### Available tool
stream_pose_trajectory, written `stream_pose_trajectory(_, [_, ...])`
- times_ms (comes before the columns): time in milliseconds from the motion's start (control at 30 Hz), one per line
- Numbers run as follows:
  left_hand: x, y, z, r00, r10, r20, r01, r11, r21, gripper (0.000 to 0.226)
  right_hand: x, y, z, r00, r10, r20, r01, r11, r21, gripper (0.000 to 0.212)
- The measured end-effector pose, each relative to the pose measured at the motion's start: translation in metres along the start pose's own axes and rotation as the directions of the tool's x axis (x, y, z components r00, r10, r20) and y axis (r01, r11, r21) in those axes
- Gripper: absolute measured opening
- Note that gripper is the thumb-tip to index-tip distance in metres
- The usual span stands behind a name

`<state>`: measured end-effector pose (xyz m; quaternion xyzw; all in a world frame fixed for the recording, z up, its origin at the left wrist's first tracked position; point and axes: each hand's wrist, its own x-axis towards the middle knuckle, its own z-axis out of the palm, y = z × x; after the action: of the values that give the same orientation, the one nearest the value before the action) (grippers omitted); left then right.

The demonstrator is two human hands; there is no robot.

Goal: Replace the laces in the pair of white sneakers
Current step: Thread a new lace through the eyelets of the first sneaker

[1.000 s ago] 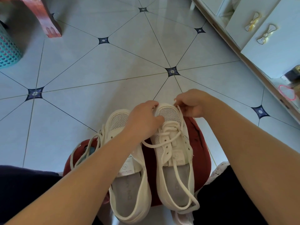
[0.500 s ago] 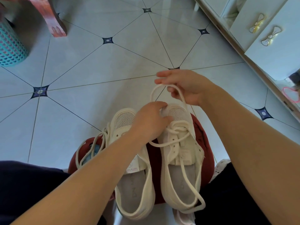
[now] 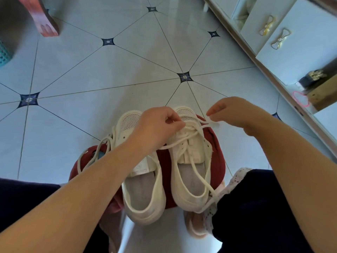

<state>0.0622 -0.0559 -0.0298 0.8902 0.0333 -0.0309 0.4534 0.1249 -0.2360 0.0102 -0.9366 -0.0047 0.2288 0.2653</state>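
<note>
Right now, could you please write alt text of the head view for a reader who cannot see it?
Two hands work a white lace at the toe of the right-hand sneaker: the left hand pinches it at the eyelets, the right hand pinches it out sideways. It and the left-hand sneaker sit on a red stool on a tiled floor.

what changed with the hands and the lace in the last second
The right hand lifted a loop of the lace up off the toe, then came down and out to the right, drawing it flatter. The left hand stayed pinching the lace at the toe eyelets of the right-side sneaker, which did not move.
</note>
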Motion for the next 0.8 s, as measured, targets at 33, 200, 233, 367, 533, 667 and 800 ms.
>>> stream_pose_trajectory(33, [-0.003, 0.002, 0.002, 0.999, 0.019, 0.03, -0.02, 0.999, 0.027, 0.015, -0.005, 0.003, -0.002, 1.0, -0.008, -0.024, 0.008, 1.0, -0.002, 0.009])
stream_pose_trajectory(200, [-0.013, 0.013, 0.016, 0.978, 0.171, 0.118, -0.204, 0.895, 0.397, 0.031, -0.031, 0.011, 0.015, 0.989, -0.031, 0.145, 0.02, 0.997, 0.075, 0.022])
stream_pose_trajectory(233, [-0.012, 0.015, 0.019, 0.974, 0.193, 0.118, -0.226, 0.863, 0.451, 0.031, -0.034, 0.01, 0.021, 0.987, -0.05, 0.152, 0.036, 0.995, 0.089, 0.026])
stream_pose_trajectory(367, [-0.012, 0.022, 0.026, 0.974, 0.219, 0.06, -0.214, 0.802, 0.558, 0.02, -0.036, 0.009, 0.037, 0.992, -0.121, -0.029, 0.122, 0.992, 0.014, 0.019])
stream_pose_trajectory(533, [-0.005, 0.02, 0.026, 0.993, 0.098, 0.07, -0.12, 0.863, 0.491, 0.016, -0.035, 0.01, 0.043, 0.971, -0.182, -0.154, 0.17, 0.981, -0.091, 0.007])
stream_pose_trajectory(667, [-0.006, 0.02, -0.009, 0.966, -0.037, 0.255, 0.044, 0.999, -0.022, 0.018, -0.033, 0.012, 0.046, 0.968, -0.161, -0.191, 0.147, 0.985, -0.086, 0.007])
stream_pose_trajectory(800, [-0.019, 0.019, -0.068, 0.805, 0.123, 0.581, 0.018, 0.973, -0.23, 0.018, -0.028, 0.016, 0.049, 0.966, -0.143, -0.217, 0.126, 0.988, -0.09, 0.015])
